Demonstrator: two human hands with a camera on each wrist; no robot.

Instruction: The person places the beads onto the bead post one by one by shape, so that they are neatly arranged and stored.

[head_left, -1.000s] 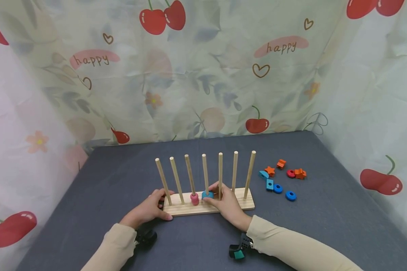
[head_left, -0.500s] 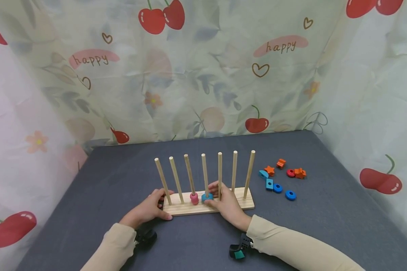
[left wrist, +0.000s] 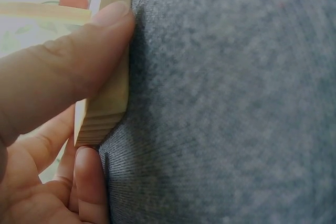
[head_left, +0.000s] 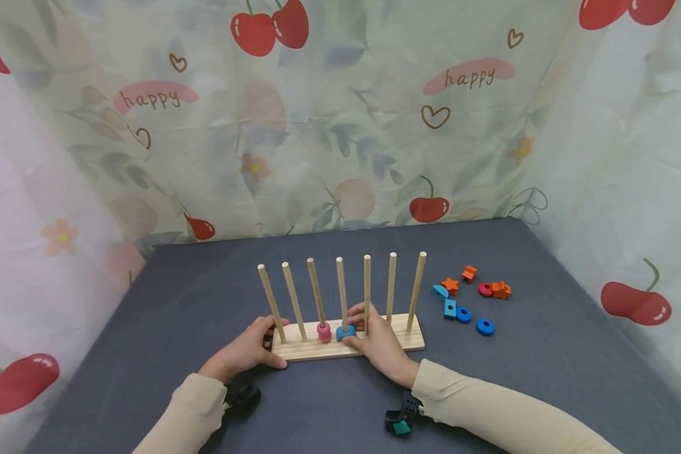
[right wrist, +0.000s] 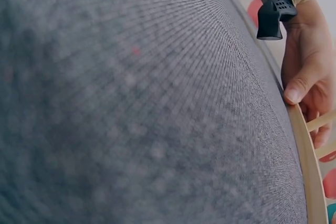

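In the head view a wooden peg board (head_left: 318,353) with several upright pegs lies on the table. My left hand (head_left: 246,350) grips its left end, thumb in front and fingers behind; the left wrist view shows the thumb (left wrist: 68,59) on the board's edge. A pink bead (head_left: 324,333) is at the foot of the third peg from the left. On the fourth peg a blue bead (head_left: 345,333) sits down at the base. Beside that bead is my right hand (head_left: 381,343), its thumb at the bead's lower right and its loosely bent fingers behind, apart from the thumb.
Right of the board lie loose pieces: a blue ring (head_left: 485,326), a light-blue rectangular block (head_left: 450,308), an orange star (head_left: 450,285), a red ring (head_left: 485,289) and several others. A patterned curtain (head_left: 329,126) hangs behind the dark table (head_left: 329,410).
My right thumb has drawn back slightly to the right from the blue bead, uncovering more of it. The left hand keeps its grip on the board.
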